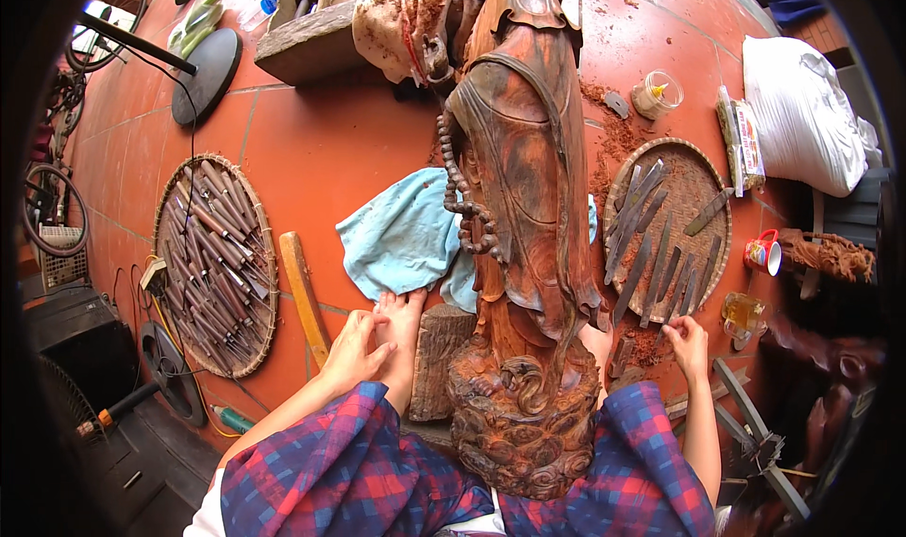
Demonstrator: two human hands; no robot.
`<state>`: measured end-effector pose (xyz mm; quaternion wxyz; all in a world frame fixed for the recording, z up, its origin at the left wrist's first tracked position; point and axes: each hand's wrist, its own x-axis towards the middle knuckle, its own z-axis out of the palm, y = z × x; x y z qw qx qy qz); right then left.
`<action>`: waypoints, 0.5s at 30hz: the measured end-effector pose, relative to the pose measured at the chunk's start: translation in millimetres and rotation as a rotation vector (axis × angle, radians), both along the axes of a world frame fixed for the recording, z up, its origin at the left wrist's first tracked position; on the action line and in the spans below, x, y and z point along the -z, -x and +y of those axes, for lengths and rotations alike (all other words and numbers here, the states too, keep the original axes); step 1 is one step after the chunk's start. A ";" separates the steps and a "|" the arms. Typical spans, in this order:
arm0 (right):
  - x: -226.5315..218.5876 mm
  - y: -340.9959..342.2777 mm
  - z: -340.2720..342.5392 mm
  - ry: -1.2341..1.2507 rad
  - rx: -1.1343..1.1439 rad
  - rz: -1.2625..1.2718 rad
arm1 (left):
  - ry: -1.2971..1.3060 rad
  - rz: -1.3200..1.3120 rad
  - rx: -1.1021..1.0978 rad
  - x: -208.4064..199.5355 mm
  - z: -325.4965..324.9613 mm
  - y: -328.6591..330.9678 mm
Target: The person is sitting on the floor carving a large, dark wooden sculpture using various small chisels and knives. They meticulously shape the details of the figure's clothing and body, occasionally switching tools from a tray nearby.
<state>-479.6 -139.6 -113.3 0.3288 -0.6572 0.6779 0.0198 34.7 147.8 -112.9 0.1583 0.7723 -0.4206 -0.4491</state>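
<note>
A dark brown carved wooden statue of a robed figure with a beaded string lies tilted away from me, its scroll-carved base between my knees. Beside my left foot, my left hand hangs over my shin, its fingers loosely bent and apart with nothing in them. By the near rim of the right-hand woven tray, my right hand has its fingers bent together close to the ends of several flat metal files. Whether a file is between those fingertips is hidden.
Many wood-handled chisels fill a round woven tray at left, beside a wooden stick. Light blue cloth lies by the statue. At right are a glass jar, red mug, glass mug and white sack.
</note>
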 end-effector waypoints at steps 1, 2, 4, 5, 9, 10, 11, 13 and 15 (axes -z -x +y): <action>-1.2 0.7 10.0 0.004 -0.063 -0.012 | 0.031 -0.008 0.005 3.8 2.8 -0.3; -13.3 -14.2 20.8 -0.068 -0.079 -0.001 | 0.055 -0.022 0.007 4.0 5.9 -0.5; -20.9 -21.4 38.5 -0.163 -0.135 0.019 | 0.094 -0.077 0.026 3.4 12.4 -0.2; -17.0 -10.4 52.1 -0.180 -0.161 0.036 | 0.117 -0.111 0.055 6.3 10.1 1.2; -8.1 12.0 91.0 -0.316 -0.055 0.023 | 0.081 -0.088 0.090 13.2 9.8 2.2; -6.0 17.8 99.9 -0.331 -0.035 0.026 | 0.093 -0.088 0.086 14.4 10.0 1.9; -7.2 16.0 102.6 -0.344 -0.028 0.025 | 0.102 -0.089 0.082 14.6 12.6 -0.5; -9.6 14.2 105.1 -0.360 -0.041 0.027 | 0.111 -0.055 0.045 14.5 16.9 -5.3; -13.6 7.3 102.0 -0.356 -0.072 0.027 | 0.113 0.020 -0.022 13.4 14.0 -10.4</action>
